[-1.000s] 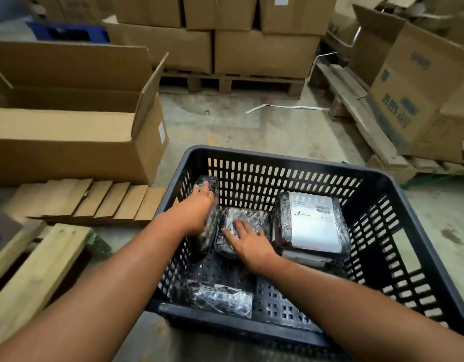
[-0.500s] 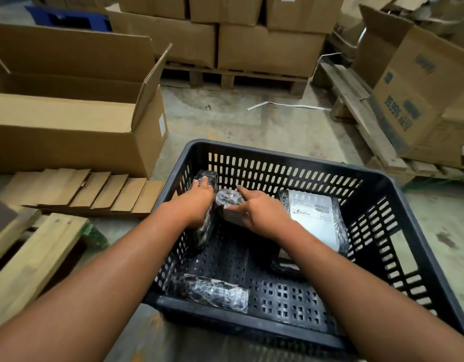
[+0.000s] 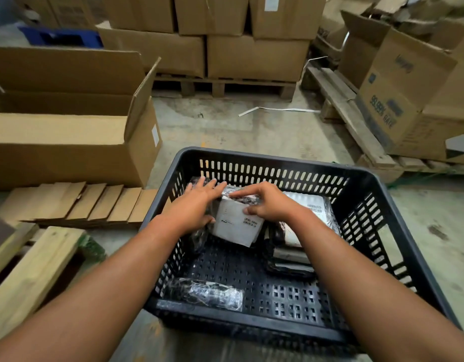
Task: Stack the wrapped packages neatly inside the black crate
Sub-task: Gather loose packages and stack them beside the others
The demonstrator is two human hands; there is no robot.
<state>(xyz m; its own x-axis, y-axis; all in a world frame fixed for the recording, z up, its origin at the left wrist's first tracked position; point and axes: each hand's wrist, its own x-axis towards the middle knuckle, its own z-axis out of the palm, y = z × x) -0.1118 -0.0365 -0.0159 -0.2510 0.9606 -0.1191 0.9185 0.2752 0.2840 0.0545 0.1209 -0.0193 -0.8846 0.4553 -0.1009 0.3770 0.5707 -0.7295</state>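
Our right hand [image 3: 268, 205] pinched the white-labelled, film-wrapped package [image 3: 236, 226] upright while our left hand [image 3: 197, 207], fingers spread, steadied it, probably to stand it against the far-left corner of the black slotted plastic crate [image 3: 398, 231].

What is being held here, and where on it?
The right hand grips a wrapped package by its upper edge, tilted up; the left hand lies open against its left side.
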